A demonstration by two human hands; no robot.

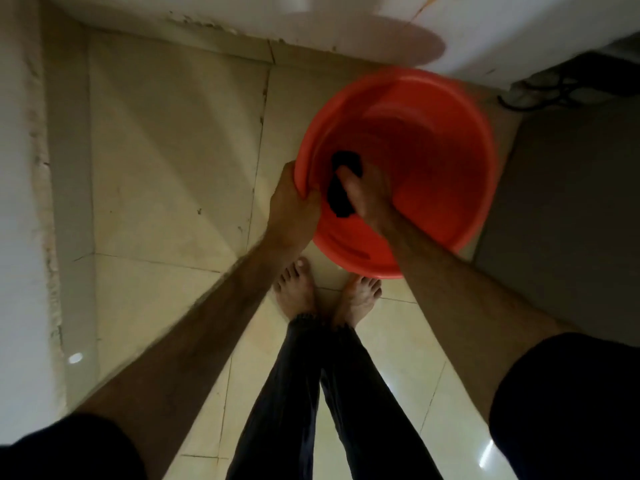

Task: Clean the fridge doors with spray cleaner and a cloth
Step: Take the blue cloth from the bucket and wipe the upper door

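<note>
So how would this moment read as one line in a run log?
left hand: grips basin rim | right hand: holds dark cloth inside basin | stage: preparing cloth

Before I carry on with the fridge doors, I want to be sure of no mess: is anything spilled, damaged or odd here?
No spill shows. The wall base above the floor tiles is chipped and flaking. The red basin is held tilted by the left hand, while the right hand holds the dark cloth inside it.

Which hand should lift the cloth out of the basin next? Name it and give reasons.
Right. The right hand is already inside the red basin, gripping the dark cloth. The left hand grips the basin's rim and seems needed to steady it.
</note>
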